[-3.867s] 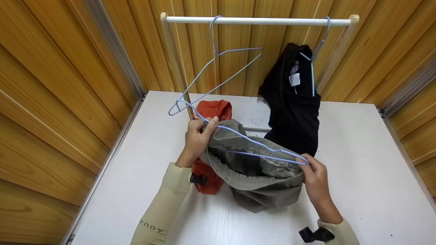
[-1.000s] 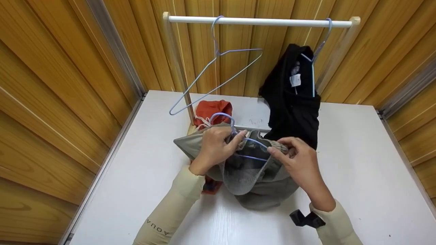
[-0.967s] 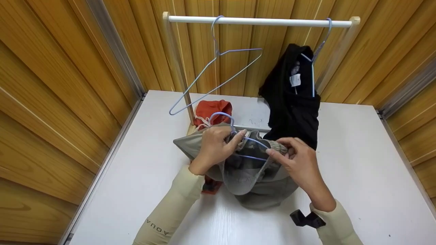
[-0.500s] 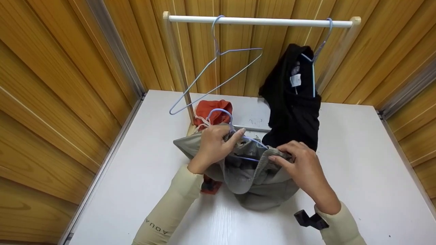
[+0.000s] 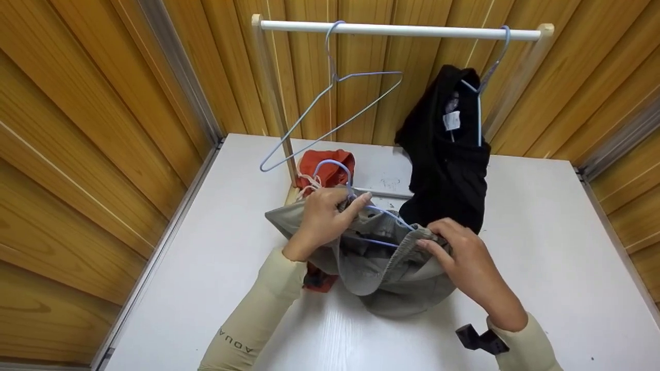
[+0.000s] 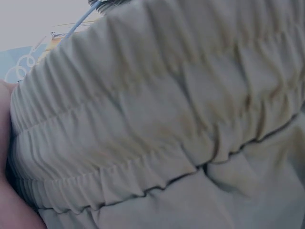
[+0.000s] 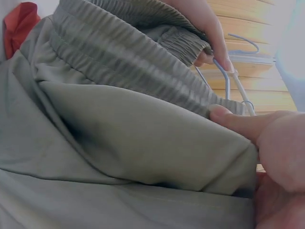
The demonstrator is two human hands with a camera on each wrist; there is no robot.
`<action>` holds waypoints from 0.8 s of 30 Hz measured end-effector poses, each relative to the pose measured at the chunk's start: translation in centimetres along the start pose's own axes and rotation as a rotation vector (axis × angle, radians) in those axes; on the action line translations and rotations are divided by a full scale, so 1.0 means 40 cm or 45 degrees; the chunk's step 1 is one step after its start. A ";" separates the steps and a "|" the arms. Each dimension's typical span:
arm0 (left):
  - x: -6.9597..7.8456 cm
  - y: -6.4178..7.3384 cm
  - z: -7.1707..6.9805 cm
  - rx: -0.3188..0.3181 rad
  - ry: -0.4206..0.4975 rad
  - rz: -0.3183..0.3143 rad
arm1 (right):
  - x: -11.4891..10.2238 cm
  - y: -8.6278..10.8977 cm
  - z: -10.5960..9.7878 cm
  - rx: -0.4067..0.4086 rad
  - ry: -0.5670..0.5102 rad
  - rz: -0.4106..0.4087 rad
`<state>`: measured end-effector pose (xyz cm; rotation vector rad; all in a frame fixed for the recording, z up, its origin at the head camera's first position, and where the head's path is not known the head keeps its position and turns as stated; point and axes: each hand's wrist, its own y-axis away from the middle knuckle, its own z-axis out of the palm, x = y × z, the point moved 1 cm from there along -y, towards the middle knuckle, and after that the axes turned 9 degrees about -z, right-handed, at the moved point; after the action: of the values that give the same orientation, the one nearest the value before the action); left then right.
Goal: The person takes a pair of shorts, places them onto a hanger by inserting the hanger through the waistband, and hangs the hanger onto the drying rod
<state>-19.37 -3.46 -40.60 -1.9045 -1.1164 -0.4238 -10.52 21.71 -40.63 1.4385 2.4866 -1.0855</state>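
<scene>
Grey-green pants [image 5: 402, 293] with a gathered elastic waistband lie bunched before me, their waist opening upward. A blue wire hanger [image 5: 382, 210] sits inside the waist, its hook standing up at the back. My left hand [image 5: 322, 216] grips the waistband together with the hanger below the hook, thumb on top. My right hand [image 5: 466, 257] pinches the waistband at the right, near the hanger's end, which the cloth hides. In the right wrist view the thumb [image 7: 233, 119] presses on the band. Gathered cloth [image 6: 152, 114] fills most of the left wrist view.
A rack with a white rail [image 5: 402, 28] stands at the back of the white table [image 5: 206, 232]. A bare hanger [image 5: 330, 131] and a black garment [image 5: 448, 170] on another hanger hang from it. An orange garment [image 5: 327, 165] lies behind and under the pants.
My left hand has moved right to near the hook, and the hanger's left end has gone into the waistband. My right hand went from the hanger's end to the band, lately shifting rightward with it.
</scene>
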 end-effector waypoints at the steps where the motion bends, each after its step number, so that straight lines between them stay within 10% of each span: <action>1: -0.001 0.000 0.000 -0.002 -0.005 0.000 | -0.001 0.003 0.001 -0.002 0.014 -0.007; 24: -0.037 0.006 -0.057 0.003 -0.058 -0.059 | 0.031 0.033 -0.053 0.242 -0.093 -0.041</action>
<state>-19.67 -6.19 -40.38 -1.8974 -1.1924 -0.4067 -9.60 24.30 -40.22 1.3791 2.4209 -1.3876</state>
